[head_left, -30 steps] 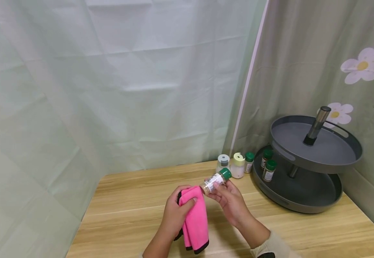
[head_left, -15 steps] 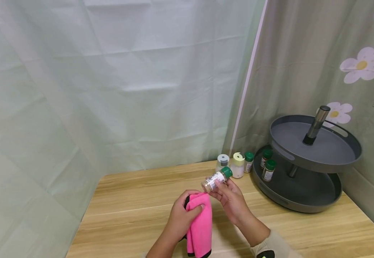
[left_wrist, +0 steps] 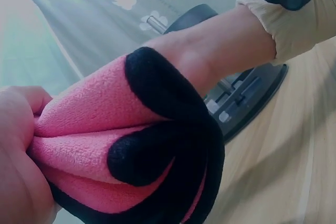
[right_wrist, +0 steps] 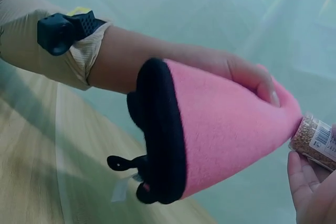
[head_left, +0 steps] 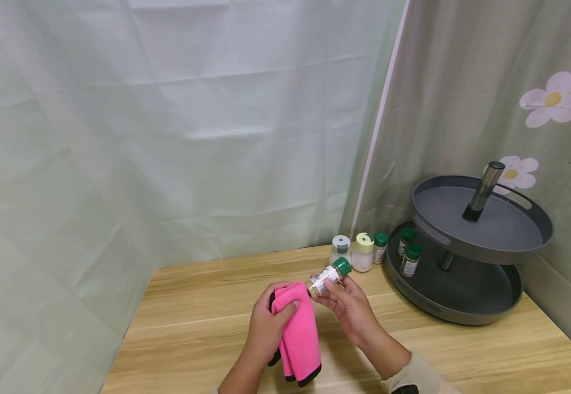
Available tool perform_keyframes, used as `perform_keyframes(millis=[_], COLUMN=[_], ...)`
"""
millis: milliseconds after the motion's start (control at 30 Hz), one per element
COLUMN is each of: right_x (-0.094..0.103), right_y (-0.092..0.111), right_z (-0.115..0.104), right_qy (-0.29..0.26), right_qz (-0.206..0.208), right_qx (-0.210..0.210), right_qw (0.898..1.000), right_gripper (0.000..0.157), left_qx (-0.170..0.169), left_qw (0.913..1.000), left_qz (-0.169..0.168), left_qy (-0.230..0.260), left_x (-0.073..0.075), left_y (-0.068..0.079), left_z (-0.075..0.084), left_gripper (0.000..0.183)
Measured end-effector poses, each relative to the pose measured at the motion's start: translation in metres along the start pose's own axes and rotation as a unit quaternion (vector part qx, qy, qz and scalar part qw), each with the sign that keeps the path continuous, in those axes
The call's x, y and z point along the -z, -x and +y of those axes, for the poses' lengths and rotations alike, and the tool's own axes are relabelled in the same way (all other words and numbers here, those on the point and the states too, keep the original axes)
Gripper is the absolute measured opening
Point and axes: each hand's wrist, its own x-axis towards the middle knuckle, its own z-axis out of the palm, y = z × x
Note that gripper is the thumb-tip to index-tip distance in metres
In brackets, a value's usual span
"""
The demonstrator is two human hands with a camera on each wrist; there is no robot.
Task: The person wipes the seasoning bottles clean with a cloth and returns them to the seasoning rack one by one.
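My left hand [head_left: 267, 323] grips a folded pink cloth [head_left: 299, 339] with black edging, its lower end hanging down over the table. In my right hand [head_left: 356, 312] is a small spice jar [head_left: 326, 279] with a green cap and white label, pinched between thumb and fingers and tilted, cap up to the right. The cloth's upper end meets the jar's base. Seen from the right wrist, brown grains show through the wall of the jar [right_wrist: 310, 139] beside the pink cloth [right_wrist: 231, 129]. In the left wrist view the bunched cloth [left_wrist: 89, 98] hides the jar.
A two-tier dark grey round tray [head_left: 462, 306] stands at the right, with two green-capped jars [head_left: 410, 260] on its lower tier. Left of it are another green-capped jar [head_left: 380, 248], a yellow-lidded jar [head_left: 363, 254] and a grey-lidded jar [head_left: 340, 246]. Curtains [head_left: 236, 137] hang behind the wooden table [head_left: 191, 306].
The left hand and cloth moved right and down by half a second ago, then back up and left to the jar's base. The right hand and jar shifted only slightly.
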Motion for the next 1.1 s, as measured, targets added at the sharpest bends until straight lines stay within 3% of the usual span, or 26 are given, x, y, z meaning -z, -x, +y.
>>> perform_keyframes(millis=[233, 400, 700, 1100], right_x=[0.001, 0.002, 0.000, 0.007], right_y=[0.002, 0.001, -0.002, 0.002], right_z=[-0.003, -0.001, 0.004, -0.006], right_qy=[0.008, 0.006, -0.001, 0.035], right_qz=[-0.007, -0.006, 0.015, -0.007], right_qx=[0.016, 0.017, 0.001, 0.047], right_qw=[1.000, 1.000, 1.000, 0.998], right_gripper=[0.050, 0.046, 0.038, 0.042], left_qx=[0.018, 0.005, 0.004, 0.027], left_qw=[0.9995, 0.9992, 0.9998, 0.9994], left_qz=[-0.025, -0.037, -0.017, 0.011], left_qy=[-0.011, -0.014, -0.002, 0.018], left_x=[-0.003, -0.006, -0.002, 0.004], left_y=[0.000, 0.003, 0.002, -0.003], left_z=[-0.001, 0.001, 0.000, 0.000], left_gripper=[0.037, 0.037, 0.037, 0.040])
